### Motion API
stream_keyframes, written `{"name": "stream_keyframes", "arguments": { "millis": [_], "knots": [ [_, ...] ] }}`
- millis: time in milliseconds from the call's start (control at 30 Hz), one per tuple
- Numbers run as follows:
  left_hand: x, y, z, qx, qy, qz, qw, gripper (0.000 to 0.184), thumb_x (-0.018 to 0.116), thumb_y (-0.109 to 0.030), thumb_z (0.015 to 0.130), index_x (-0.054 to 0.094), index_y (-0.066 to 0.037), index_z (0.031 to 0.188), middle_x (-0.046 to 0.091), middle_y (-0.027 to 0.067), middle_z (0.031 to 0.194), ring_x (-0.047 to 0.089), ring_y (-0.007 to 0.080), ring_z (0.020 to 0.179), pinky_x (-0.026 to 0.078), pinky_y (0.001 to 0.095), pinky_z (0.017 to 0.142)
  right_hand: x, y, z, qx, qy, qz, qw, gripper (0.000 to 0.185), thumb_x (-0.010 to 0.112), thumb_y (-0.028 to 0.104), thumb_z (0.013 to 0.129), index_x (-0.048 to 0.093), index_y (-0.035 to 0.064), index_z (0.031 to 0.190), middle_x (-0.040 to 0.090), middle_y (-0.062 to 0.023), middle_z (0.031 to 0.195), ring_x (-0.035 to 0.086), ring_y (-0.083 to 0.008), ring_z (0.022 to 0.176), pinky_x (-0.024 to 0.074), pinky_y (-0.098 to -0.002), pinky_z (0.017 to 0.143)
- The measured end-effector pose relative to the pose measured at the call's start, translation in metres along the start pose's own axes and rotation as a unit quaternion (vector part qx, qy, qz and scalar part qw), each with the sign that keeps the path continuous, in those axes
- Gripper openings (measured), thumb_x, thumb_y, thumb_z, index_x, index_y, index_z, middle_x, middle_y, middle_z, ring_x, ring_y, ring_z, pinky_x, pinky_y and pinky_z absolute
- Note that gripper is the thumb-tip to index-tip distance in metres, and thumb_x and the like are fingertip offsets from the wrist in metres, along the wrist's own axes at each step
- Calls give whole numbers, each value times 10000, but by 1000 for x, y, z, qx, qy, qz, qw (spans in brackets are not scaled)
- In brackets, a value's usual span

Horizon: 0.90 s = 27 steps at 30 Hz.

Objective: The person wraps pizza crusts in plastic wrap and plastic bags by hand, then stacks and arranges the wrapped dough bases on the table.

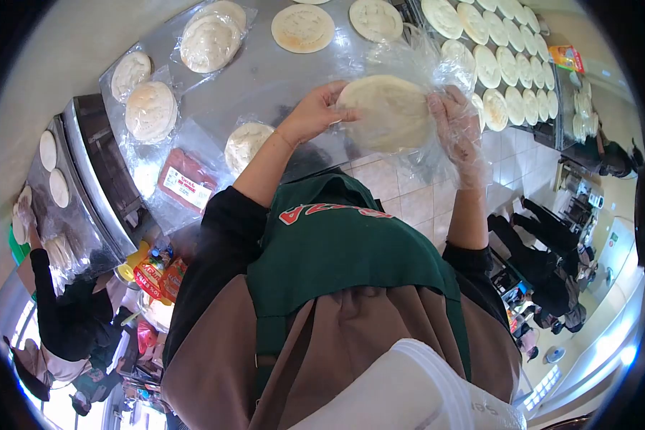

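Observation:
A round flatbread (387, 115) in a clear plastic bag (426, 72) is held up in front of my apron, over the table's front edge. My left hand (315, 111) is bare and pinches the bread's left side, thumb across its face. My right hand (455, 129) wears a clear plastic glove and grips the right side through loose, crumpled film. Bagged flatbreads (245, 147) lie near my left forearm, beside a printed plastic packet (186, 179). Beyond my hands, an unwrapped flatbread (302, 29) lies on the metal table (265, 75).
Bagged flatbread stacks (150, 111) sit at the table's left. At the right, a rack (545, 132) carries rows of flatbreads (509, 66). A co-worker's gloved hand (26, 213) touches bread on another table (86, 236). Other people (552, 279) stand at the right.

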State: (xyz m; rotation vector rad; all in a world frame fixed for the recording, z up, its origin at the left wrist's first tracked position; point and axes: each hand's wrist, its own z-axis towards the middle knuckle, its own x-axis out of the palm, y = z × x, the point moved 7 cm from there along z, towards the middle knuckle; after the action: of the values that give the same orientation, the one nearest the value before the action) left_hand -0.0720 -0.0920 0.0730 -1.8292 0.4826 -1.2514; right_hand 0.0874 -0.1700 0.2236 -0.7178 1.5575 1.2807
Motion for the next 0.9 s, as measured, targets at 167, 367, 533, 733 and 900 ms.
{"name": "stream_keyframes", "arguments": {
  "millis": [167, 367, 533, 733, 900],
  "knots": [
    [-8, 6, -10, -73, -33, 42, 996, 475, 695, -88, 806, 515, -32, 1242, 619, 41, 1115, 581, 111, 965, 475, 275, 853, -1, -10, -8, -18, -50, 0, 999, 243, 517, 220, 921, 659, 24, 901, 599, -165, 938, 572, -350, 867, 450, -387, 742],
    [-36, 9, -29, -58, -110, -149, 981, 447, 675, -39, 798, 515, -47, 1215, 608, 74, 1134, 594, 156, 1018, 489, 295, 861, -13, -24, -6, 14, -46, -66, 997, 262, 489, 234, 933, 671, 46, 911, 612, -160, 911, 583, -341, 878, 452, -387, 781],
    [-75, 3, -44, 86, -245, -126, 957, 426, 639, 10, 804, 501, -29, 1205, 587, 92, 1164, 587, 174, 1041, 494, 309, 860, -58, -68, -9, 46, -68, -128, 988, 253, 492, 236, 926, 671, 58, 929, 622, -150, 910, 589, -336, 881, 453, -393, 792],
    [-49, 42, -22, 153, -188, 584, 775, 693, 671, -55, 736, 394, -206, 1353, 424, 168, 1336, 401, 331, 1250, 315, 577, 985, -92, -85, -25, 82, -141, -217, 962, 234, 508, 212, 908, 675, 55, 957, 642, -143, 956, 599, -316, 928, 451, -362, 838],
    [-42, 93, -46, 23, -160, 711, 685, 694, 668, -208, 759, 365, -247, 1382, 273, 150, 1436, 217, 318, 1359, 121, 720, 985, -89, -67, -25, 29, -122, -210, 970, 235, 516, 168, 888, 669, 54, 1024, 632, -132, 1012, 602, -294, 920, 456, -351, 854]
  ]
}}
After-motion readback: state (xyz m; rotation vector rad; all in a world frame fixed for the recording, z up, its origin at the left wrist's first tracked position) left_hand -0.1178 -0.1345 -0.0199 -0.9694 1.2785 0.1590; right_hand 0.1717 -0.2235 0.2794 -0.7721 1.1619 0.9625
